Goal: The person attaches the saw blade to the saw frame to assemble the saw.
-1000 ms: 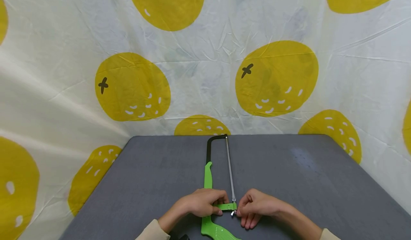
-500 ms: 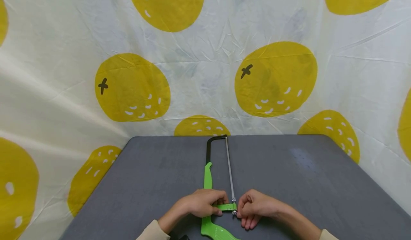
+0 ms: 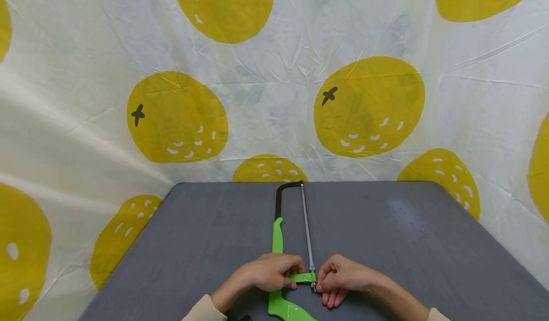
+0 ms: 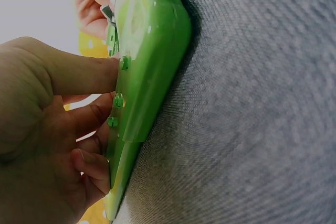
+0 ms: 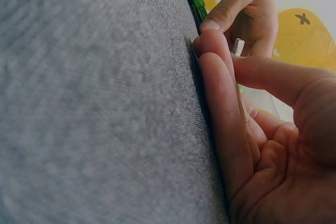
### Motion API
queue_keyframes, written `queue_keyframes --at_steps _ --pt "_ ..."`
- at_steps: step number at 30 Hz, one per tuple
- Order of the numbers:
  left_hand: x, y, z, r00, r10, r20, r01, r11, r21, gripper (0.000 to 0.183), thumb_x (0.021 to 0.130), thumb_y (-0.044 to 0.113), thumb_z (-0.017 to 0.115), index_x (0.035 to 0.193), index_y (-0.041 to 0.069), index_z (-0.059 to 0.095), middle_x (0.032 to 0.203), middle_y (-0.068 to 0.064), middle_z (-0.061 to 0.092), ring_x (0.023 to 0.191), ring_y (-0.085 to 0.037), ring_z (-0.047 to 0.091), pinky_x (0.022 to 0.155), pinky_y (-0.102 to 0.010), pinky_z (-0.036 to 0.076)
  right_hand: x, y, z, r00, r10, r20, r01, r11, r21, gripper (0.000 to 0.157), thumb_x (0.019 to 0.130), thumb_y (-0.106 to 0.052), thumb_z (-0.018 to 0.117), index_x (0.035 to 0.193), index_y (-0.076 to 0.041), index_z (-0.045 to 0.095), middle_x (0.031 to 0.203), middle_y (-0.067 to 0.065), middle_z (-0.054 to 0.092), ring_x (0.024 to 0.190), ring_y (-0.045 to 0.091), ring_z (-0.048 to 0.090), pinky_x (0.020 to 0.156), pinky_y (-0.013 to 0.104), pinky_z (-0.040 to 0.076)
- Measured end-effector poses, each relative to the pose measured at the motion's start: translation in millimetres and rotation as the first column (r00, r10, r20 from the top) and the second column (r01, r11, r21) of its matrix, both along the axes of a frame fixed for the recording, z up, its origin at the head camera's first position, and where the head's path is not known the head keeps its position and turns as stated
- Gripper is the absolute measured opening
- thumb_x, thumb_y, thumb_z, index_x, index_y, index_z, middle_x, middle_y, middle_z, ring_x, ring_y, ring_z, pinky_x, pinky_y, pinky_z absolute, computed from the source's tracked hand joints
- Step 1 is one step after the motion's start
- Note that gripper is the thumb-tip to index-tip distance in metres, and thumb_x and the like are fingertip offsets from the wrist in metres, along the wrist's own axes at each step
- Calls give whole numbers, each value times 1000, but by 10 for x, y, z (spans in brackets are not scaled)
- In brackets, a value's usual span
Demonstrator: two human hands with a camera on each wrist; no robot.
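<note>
A hacksaw (image 3: 278,237) with a green handle and frame and a black front bow lies flat on the grey table, its blade (image 3: 307,225) on the right side. My left hand (image 3: 272,271) holds the green frame at the crosspiece, thumb and fingers on either side; the left wrist view shows the thumb pressed to the green frame (image 4: 152,66). At the near end of the blade is a small metal wing nut (image 3: 313,286). My right hand (image 3: 343,275) has thumb and index fingertip right at this wing nut, pinching it, with the other fingers resting by the table.
The grey table (image 3: 206,225) extends around the saw on both sides. Behind and beside it hangs a white cloth (image 3: 270,116) with large yellow fruit prints. A small dark object (image 3: 246,317) shows at the bottom edge near the left sleeve.
The wing nut has turned between the frames and its wings now point differently. Both hands and the hacksaw stay in nearly the same place.
</note>
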State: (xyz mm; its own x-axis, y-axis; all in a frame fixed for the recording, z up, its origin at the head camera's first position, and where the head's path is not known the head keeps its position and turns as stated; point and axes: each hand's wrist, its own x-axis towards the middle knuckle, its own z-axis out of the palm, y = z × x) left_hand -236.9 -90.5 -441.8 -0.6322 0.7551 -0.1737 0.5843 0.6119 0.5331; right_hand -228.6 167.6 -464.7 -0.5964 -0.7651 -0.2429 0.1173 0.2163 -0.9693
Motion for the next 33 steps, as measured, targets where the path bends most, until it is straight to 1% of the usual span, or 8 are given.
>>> queue_keyframes --at_steps 4,7,11,14,16,21,28,33 --pt "-8 4 -18 1000 -3 -1 3 1000 3 18 96 22 74 110 27 65 88 18 61 76 4 54 71 -18 44 -2 12 12 1000 13 9 -13 1000 6 28 92 -2 59 102 25 64 70 -2 73 63 2 70 55 21 56" --pt "-16 5 -34 1000 -4 6 4 1000 9 18 96 22 74 110 28 65 89 18 62 76 4 54 72 -18 44 1 14 19 1000 13 9 -13 1000 18 29 92 -4 62 101 24 65 70 -2 72 62 2 70 55 21 56" --pt "-21 3 -34 1000 -6 6 6 1000 8 18 96 22 74 110 28 65 89 18 62 76 4 54 71 -18 44 11 -4 24 1000 -12 1 12 999 34 36 95 -14 68 98 22 66 68 -2 72 58 2 68 54 21 56" --pt "-23 -1 -31 1000 -7 5 7 1000 4 19 96 22 74 110 28 65 89 17 62 76 3 54 71 -18 45 18 -21 23 999 -31 -8 31 998 48 41 97 -21 70 96 20 68 67 -2 71 55 1 67 52 21 55" --pt "-26 -5 -33 1000 -6 7 6 1000 4 18 96 23 74 110 27 65 89 17 62 76 3 54 71 -18 45 17 -27 19 999 -38 -11 39 998 53 41 98 -22 69 95 19 69 66 -2 71 54 1 67 51 20 54" --pt "-27 -6 -23 1000 -8 14 8 1000 5 18 96 22 74 111 27 65 90 17 63 76 4 54 71 -18 45 10 -28 6 999 -44 -6 44 998 54 37 98 -21 69 94 16 71 66 -3 71 53 1 66 51 20 54" --pt "-26 -7 -27 1000 -12 17 12 1000 9 18 96 21 74 111 26 65 91 17 64 77 4 55 71 -18 46 5 -26 -9 1000 -29 -6 29 999 41 41 98 -19 68 97 22 67 66 -2 71 54 1 67 52 21 55" --pt "-18 -6 -30 1000 -11 -1 11 1000 6 19 95 21 75 110 27 65 90 18 63 77 5 54 71 -17 45 1 -15 -5 1000 -10 9 10 1000 27 39 98 -18 66 100 21 67 68 -2 71 58 2 69 53 20 55"
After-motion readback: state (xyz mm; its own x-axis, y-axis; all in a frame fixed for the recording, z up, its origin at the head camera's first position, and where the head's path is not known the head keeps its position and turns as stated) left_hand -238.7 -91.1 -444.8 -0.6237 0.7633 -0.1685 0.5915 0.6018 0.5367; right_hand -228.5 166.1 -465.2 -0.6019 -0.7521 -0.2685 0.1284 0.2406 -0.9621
